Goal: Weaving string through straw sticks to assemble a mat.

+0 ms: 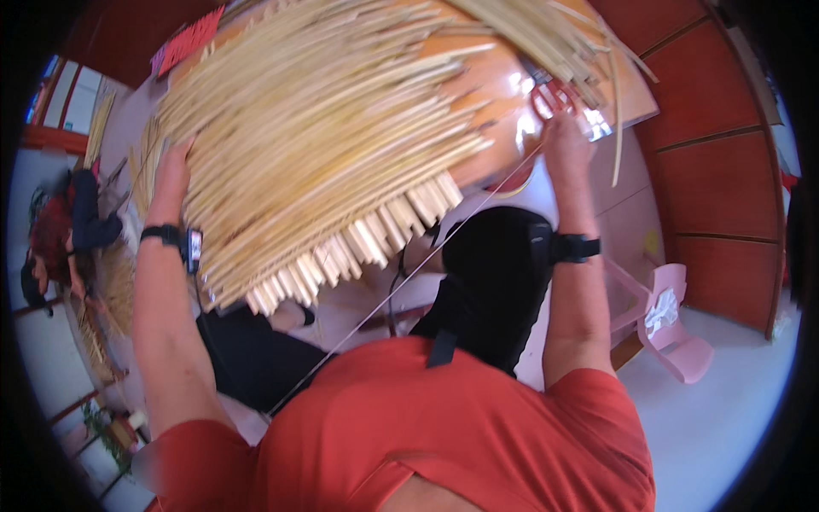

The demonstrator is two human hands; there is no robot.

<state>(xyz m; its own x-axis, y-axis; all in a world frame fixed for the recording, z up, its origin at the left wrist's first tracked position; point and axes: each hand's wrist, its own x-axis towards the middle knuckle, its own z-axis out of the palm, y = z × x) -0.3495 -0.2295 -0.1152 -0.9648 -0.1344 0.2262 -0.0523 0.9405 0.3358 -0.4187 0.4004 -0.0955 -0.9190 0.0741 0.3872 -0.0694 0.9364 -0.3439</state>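
A broad mat of pale straw-like stalks [299, 145] laid side by side spreads across the orange tabletop [503, 111]. My left hand [173, 175] is at the mat's left edge, fingers closed round the edge stalks and partly hidden. Out to the right, my right hand [567, 141] is closed at the end of a thin pale thread [401, 286], which runs taut down to the lower left across my lap. Scissors with red handles [548, 96] lie right at its fingertips; blur hides whether the fingers touch them.
A bundle of loose stalks [537, 38] lies at the far right of the table. Beyond stands a reddish-brown cabinet [708, 171], with a pink chair [674, 333] holding crumpled white paper nearer me. Another person [64, 222] is at far left beside more stalks. Something red [183, 38] sits far left.
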